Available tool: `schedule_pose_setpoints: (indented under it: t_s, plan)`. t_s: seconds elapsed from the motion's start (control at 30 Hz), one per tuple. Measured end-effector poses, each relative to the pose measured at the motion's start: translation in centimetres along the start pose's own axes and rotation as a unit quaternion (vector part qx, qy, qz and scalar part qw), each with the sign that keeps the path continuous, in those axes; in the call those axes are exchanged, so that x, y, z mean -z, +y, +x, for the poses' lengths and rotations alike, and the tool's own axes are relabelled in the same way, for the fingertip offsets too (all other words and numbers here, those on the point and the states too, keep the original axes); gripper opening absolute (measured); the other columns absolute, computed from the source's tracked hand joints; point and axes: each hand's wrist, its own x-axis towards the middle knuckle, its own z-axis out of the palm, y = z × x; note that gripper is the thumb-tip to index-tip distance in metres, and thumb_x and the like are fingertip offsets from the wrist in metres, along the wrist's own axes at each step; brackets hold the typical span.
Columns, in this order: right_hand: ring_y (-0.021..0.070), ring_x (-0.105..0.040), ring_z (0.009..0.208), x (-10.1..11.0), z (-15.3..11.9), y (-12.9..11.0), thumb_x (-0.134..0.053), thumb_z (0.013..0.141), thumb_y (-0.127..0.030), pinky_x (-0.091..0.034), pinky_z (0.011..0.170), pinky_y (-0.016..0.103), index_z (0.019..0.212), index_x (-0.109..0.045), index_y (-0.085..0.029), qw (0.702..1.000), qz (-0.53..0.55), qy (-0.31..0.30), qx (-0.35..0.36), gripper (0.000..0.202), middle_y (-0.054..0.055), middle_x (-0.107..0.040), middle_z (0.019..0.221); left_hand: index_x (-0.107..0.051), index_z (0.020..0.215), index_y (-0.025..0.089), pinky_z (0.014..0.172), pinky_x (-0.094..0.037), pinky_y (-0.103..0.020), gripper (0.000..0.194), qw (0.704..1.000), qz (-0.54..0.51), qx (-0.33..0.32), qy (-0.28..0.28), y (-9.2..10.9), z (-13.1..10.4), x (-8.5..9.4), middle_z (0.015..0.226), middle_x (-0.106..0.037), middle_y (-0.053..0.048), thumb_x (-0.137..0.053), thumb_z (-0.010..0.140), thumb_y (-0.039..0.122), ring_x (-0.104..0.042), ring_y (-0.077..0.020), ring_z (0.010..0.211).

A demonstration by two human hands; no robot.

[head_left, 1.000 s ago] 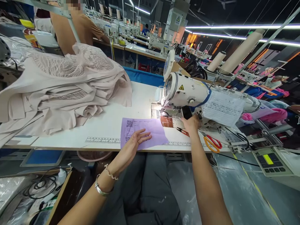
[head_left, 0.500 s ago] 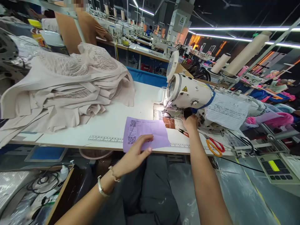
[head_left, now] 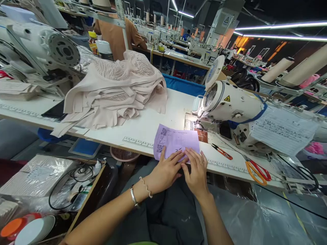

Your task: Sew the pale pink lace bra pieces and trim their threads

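Left hand (head_left: 164, 172) and right hand (head_left: 198, 172) open, resting on rectangular purple paper sheet (head_left: 182, 140); rumpled beige lace-and-cloth pile (head_left: 114, 92) nearby, white table (head_left: 176, 103).

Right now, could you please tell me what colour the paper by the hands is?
The paper is light purple, as the head view shows.

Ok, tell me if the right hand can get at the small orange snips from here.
Probably yes: the right hand has its fingers on the purple sheet, and the small orange snips lie uncovered just to its right, with nothing visible standing between.
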Motion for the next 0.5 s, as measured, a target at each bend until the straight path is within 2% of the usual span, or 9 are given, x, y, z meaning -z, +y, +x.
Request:
schedule_pose_setpoints:
  t_s: [0.13, 0.2, 0.23, 0.3, 0.37, 0.4, 0.43, 0.47, 0.5]
  plan:
    - [0.0248, -0.048, 0.135, -0.4, -0.2, -0.3, -0.046, 0.092, -0.018, -0.025, 0.119, 0.054, 0.146, -0.039, -0.016, 0.998, 0.03, -0.046, -0.022, 0.055, 0.013, -0.056, 0.141, -0.041, 0.147, 0.022, 0.12, 0.005, -0.065, 0.063, 0.994, -0.1, 0.036, 0.024, -0.5, 0.4, 0.2, 0.151, -0.047, -0.015, -0.049, 0.086, 0.008, -0.04, -0.0303, 0.142]
    - [0.0257, -0.05, 0.132, -0.4, -0.5, -0.5, -0.048, 0.088, -0.014, -0.028, 0.118, 0.053, 0.144, -0.045, -0.015, 0.997, 0.01, -0.074, -0.032, 0.056, 0.013, -0.058, 0.139, -0.045, 0.142, 0.018, 0.122, -0.01, -0.062, 0.062, 0.987, -0.138, 0.056, 0.062, -0.1, 0.3, 0.5, 0.146, -0.051, -0.016, -0.047, 0.081, 0.006, -0.044, -0.0297, 0.139]
    - [0.025, -0.055, 0.124, -0.3, -0.9, -0.5, -0.047, 0.088, -0.012, -0.033, 0.115, 0.05, 0.138, -0.053, -0.017, 0.997, -0.007, -0.07, -0.042, 0.05, 0.012, -0.063, 0.131, -0.049, 0.137, 0.017, 0.121, -0.019, -0.059, 0.058, 0.984, -0.145, 0.06, 0.089, 0.3, 0.1, 0.8, 0.142, -0.052, -0.016, -0.047, 0.08, 0.007, -0.045, -0.0292, 0.137]
    - [0.0209, -0.064, 0.103, 0.4, -2.3, 0.1, -0.041, 0.092, -0.01, -0.04, 0.109, 0.044, 0.121, -0.066, -0.023, 0.997, -0.026, -0.021, -0.065, 0.04, 0.007, -0.072, 0.104, -0.056, 0.126, 0.019, 0.115, -0.037, -0.053, 0.044, 0.978, -0.128, 0.06, 0.152, 1.4, -0.5, 1.6, 0.136, -0.056, -0.013, -0.048, 0.083, 0.011, -0.05, -0.0278, 0.131]
    - [0.0192, -0.066, 0.098, 2.1, -5.2, 1.3, -0.034, 0.095, -0.012, -0.043, 0.106, 0.041, 0.109, -0.069, -0.024, 0.989, -0.034, 0.054, -0.135, 0.04, 0.006, -0.072, 0.094, -0.06, 0.116, 0.023, 0.11, -0.043, -0.051, 0.032, 0.968, -0.094, 0.049, 0.225, 2.5, -1.2, 2.4, 0.126, -0.062, -0.01, -0.052, 0.087, 0.014, -0.055, -0.0273, 0.124]
    - [0.0196, -0.065, 0.101, 3.3, -7.2, 2.0, -0.031, 0.096, -0.015, -0.044, 0.104, 0.04, 0.108, -0.068, -0.022, 0.974, -0.043, 0.095, -0.2, 0.04, 0.007, -0.072, 0.097, -0.06, 0.114, 0.024, 0.108, -0.044, -0.05, 0.029, 0.964, -0.085, 0.035, 0.25, 3.0, -1.6, 2.7, 0.122, -0.063, -0.009, -0.054, 0.087, 0.015, -0.057, -0.0273, 0.121]
    - [0.0207, -0.065, 0.105, 4.6, -9.5, 2.6, -0.027, 0.098, -0.018, -0.046, 0.102, 0.04, 0.108, -0.066, -0.02, 0.947, -0.062, 0.131, -0.288, 0.04, 0.009, -0.071, 0.102, -0.061, 0.111, 0.025, 0.106, -0.046, -0.05, 0.027, 0.959, -0.082, 0.021, 0.27, 3.3, -2.0, 2.9, 0.118, -0.064, -0.008, -0.056, 0.087, 0.015, -0.059, -0.0272, 0.117]
    - [0.0221, -0.065, 0.107, 5.8, -12.0, 3.0, -0.023, 0.099, -0.021, -0.048, 0.099, 0.04, 0.11, -0.063, -0.017, 0.899, -0.091, 0.167, -0.395, 0.042, 0.012, -0.07, 0.106, -0.062, 0.109, 0.025, 0.103, -0.048, -0.049, 0.025, 0.957, -0.085, 0.009, 0.276, 3.6, -2.2, 2.9, 0.116, -0.064, -0.007, -0.057, 0.087, 0.014, -0.06, -0.0268, 0.113]
    - [0.0235, -0.065, 0.107, 7.0, -14.5, 3.3, -0.02, 0.101, -0.024, -0.049, 0.096, 0.04, 0.114, -0.06, -0.013, 0.835, -0.132, 0.175, -0.504, 0.044, 0.015, -0.069, 0.107, -0.062, 0.108, 0.025, 0.1, -0.049, -0.047, 0.023, 0.958, -0.094, 0.002, 0.272, 3.8, -2.4, 2.7, 0.114, -0.065, -0.007, -0.057, 0.088, 0.014, -0.061, -0.0261, 0.11]
